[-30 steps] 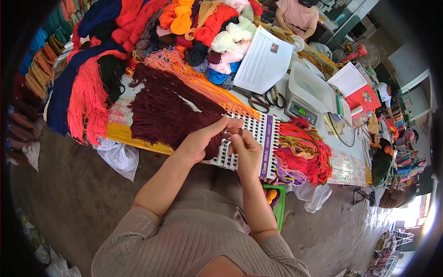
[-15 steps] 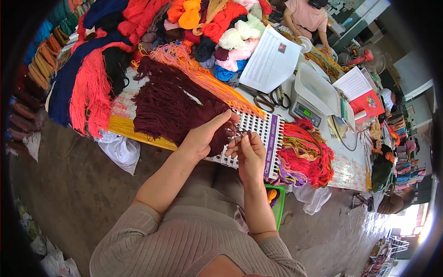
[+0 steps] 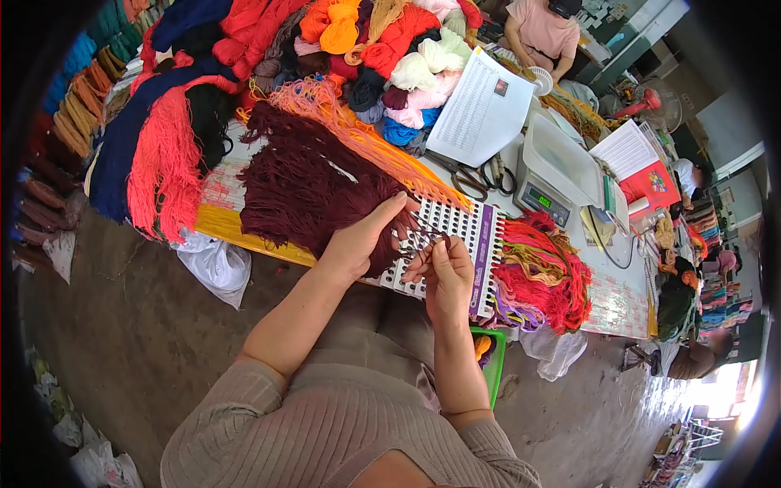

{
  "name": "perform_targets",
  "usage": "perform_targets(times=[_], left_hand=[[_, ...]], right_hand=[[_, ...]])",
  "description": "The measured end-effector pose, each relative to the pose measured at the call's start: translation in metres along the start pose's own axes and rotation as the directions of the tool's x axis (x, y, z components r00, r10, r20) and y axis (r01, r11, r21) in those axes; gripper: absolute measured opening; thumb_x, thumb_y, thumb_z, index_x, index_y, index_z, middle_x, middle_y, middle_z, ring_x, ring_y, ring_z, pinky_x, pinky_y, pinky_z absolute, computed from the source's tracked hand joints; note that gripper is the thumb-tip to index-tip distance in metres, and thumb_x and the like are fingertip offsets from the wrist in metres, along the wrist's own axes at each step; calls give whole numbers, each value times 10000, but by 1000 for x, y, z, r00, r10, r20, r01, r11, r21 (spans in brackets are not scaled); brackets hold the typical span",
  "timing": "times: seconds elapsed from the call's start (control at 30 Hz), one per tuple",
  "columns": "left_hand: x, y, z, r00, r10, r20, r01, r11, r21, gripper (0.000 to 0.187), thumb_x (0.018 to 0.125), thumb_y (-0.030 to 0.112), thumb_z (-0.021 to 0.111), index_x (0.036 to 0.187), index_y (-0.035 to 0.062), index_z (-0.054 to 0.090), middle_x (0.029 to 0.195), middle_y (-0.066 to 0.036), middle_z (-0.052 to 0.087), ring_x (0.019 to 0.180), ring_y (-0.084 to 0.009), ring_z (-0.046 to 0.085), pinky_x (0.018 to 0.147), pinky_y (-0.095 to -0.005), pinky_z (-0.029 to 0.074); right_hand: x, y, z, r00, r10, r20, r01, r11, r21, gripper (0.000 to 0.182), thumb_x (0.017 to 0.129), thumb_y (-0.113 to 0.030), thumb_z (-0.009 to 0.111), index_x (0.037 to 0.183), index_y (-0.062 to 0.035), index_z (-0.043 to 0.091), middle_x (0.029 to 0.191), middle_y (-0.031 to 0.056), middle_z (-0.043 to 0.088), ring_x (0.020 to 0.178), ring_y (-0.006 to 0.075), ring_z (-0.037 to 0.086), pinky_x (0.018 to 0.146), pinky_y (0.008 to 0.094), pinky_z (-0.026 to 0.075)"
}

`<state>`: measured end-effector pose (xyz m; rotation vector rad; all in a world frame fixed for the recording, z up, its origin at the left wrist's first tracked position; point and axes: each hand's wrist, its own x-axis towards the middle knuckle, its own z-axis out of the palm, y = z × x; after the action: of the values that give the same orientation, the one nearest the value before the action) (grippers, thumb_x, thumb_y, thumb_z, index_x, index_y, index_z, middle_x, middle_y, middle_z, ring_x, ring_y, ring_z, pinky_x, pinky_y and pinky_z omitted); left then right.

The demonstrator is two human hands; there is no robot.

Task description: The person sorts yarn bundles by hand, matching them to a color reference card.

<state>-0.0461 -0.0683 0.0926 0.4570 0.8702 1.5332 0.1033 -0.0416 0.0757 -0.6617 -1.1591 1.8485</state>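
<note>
My left hand (image 3: 363, 241) is closed on one end of a thick bundle of dark maroon thread (image 3: 305, 191), which spreads away to the upper left over the table. Close beside it, my right hand (image 3: 447, 272) pinches a few maroon strands pulled out from that end. Beneath both hands lies a white card with rows of punched holes (image 3: 488, 285) and a purple printed strip. Red, pink, green and purple threads (image 3: 543, 272) hang from the card's right side. Orange thread (image 3: 399, 167) stretches along its far edge.
Scissors (image 3: 472, 180) lie behind the card, near a printed sheet (image 3: 480, 106). A digital scale (image 3: 543, 202) carries a clear plastic tub (image 3: 561, 159). Yarn skeins (image 3: 407, 57) are heaped at the back. A green basket (image 3: 493, 370) stands below the table edge. Another person (image 3: 543, 37) works across the table.
My right hand has moved slightly right and down, away from my left, drawing the maroon strands out between them. The left hand keeps its grip on the bundle.
</note>
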Motion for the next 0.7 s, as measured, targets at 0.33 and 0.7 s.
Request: perform_targets(times=[0.33,0.7], left_hand=[[3,-5,-5,999,-3,44,-1,995,99,302,941,314,446,994,58,597,768,5,574,667,-55,493,588,-186,388],[3,-10,-3,1000,18,14,-20,991,135,308,938,338,446,971,64,585,762,0,580,652,-54,502,588,-189,388]], right_hand=[[0,1,-2,1000,14,-16,-14,1000,17,223,967,-212,389,855,-29,450,687,100,581,552,162,577,535,223,434],[-2,0,0,998,38,-48,-38,999,6,240,968,-226,385,848,-28,451,685,99,583,547,161,575,538,217,430]])
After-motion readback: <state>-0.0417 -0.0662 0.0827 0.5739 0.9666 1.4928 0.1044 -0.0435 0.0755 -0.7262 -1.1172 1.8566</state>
